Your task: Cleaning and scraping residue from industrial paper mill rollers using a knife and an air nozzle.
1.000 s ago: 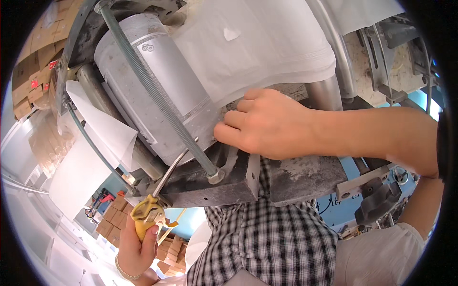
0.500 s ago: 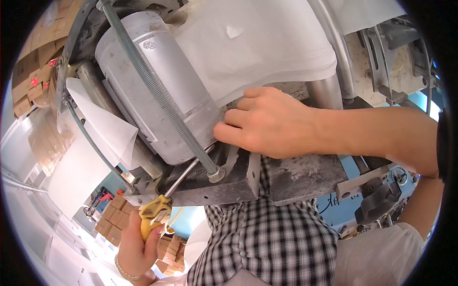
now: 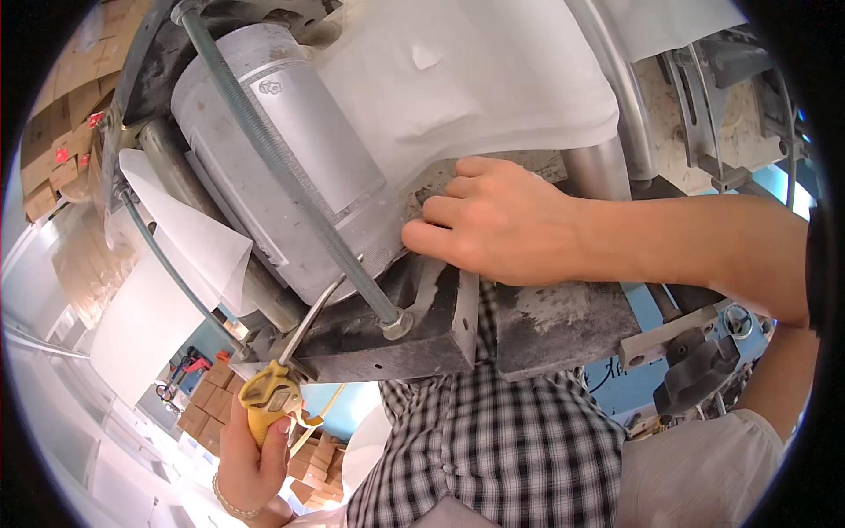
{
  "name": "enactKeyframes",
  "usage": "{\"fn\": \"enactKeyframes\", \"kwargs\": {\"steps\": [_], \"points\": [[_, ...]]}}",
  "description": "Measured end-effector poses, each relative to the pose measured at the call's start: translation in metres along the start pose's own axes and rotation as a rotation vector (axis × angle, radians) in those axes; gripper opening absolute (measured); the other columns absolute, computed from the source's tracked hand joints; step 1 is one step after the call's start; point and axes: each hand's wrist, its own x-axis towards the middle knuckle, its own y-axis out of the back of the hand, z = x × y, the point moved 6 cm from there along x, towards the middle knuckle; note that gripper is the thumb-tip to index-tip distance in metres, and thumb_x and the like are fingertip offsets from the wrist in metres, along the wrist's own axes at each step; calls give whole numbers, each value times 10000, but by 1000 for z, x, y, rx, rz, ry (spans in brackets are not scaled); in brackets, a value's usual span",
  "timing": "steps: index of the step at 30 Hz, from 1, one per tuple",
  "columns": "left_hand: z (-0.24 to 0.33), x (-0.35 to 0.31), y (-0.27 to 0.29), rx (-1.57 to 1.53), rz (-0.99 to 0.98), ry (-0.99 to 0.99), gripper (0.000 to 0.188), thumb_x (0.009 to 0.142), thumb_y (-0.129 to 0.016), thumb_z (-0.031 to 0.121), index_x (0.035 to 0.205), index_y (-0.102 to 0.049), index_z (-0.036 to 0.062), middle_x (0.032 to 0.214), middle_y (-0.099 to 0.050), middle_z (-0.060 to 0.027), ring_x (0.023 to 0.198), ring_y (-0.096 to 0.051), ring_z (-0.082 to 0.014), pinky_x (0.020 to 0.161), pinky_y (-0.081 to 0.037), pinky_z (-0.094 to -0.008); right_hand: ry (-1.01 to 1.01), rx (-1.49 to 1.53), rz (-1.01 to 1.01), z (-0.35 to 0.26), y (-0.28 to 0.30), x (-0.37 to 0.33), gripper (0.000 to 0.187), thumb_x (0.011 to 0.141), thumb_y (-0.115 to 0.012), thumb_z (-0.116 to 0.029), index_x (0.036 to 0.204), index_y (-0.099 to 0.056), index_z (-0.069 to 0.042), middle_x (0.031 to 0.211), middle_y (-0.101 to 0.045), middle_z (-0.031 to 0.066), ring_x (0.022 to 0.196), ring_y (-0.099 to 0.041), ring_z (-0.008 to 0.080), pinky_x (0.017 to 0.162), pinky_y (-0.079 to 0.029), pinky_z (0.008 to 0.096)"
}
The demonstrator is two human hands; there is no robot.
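Observation:
My left hand (image 3: 253, 458) is closed around a yellow air blow gun (image 3: 271, 400) with a long, thin metal nozzle. Its tip lies by the lower end of a grey metal roller (image 3: 290, 185), beside a threaded rod (image 3: 273, 163). An engraved plate with a small flower mark is wrapped on the roller. My right hand (image 3: 493, 222) is curled at the roller's lower right end, above the black machine frame (image 3: 414, 339). Its fingertips are hidden, so what they grip or touch does not show. White sheet material (image 3: 466, 79) runs just beyond this hand.
A hex nut (image 3: 398, 326) ends the rod at the frame. Steel rollers (image 3: 620, 97) stand at right. A loose white sheet corner (image 3: 198, 233) hangs at left beside a second, thinner rod (image 3: 176, 264). Cardboard boxes (image 3: 211, 400) are stacked beyond.
The blow gun and my left hand have shifted slightly left and up, and the nozzle tip now lies further up the roller. My right hand has moved slightly right.

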Motion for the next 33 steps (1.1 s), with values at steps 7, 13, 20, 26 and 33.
{"fn": "enactKeyframes", "kwargs": {"steps": [7, 13, 20, 26, 33], "points": [[1, -5, 1, 60, 40, 31, 334, 950, -553, 45, 1257, -485, -66, 759, -669, -97, 576, -614, -188, 555, -473, -295, 16, -8, -57, -6, 2, 2, 151, 807, -621, -135, 919, -596, -36, 763, -670, 79, 705, -683, 253, 681, -516, 365], [-12, -9, 4, -66, 104, 114, 340, 934, -589, 53, 1239, -488, -59, 769, -680, -137, 603, -648, -293, 578, -485, -322, -32, -25, -87, -6, 4, 10, 224, 800, -625, -109, 1006, -556, -59, 812, -642, 62, 728, -658, 240, 713, -483, 347], [-17, -6, -4, 55, 61, -50, 250, 942, -635, 121, 1061, -460, -11, 699, -643, -166, 606, -642, -371, 547, -477, -383, 72, -53, -90, -17, 10, 26, 261, 758, -637, -88, 1005, -557, -68, 783, -601, 36, 702, -628, 217, 701, -455, 329], [-14, 11, -12, 38, -27, -90, 253, 951, -646, 134, 1059, -458, 4, 771, -666, -165, 685, -670, -375, 588, -500, -379, -81, -166, -249, -14, 6, 18, 242, 728, -648, -77, 947, -545, -76, 778, -592, 40, 676, -621, 229, 667, -464, 333], [-24, 1, -9, -71, 2, -35, 273, 962, -636, 152, 1126, -477, 2, 790, -678, -173, 713, -688, -370, 618, -519, -381, -68, -26, -214, -20, 10, 33, 196, 819, -689, -75, 938, -533, -60, 766, -579, 75, 667, -593, 288, 618, -449, 376]]}}
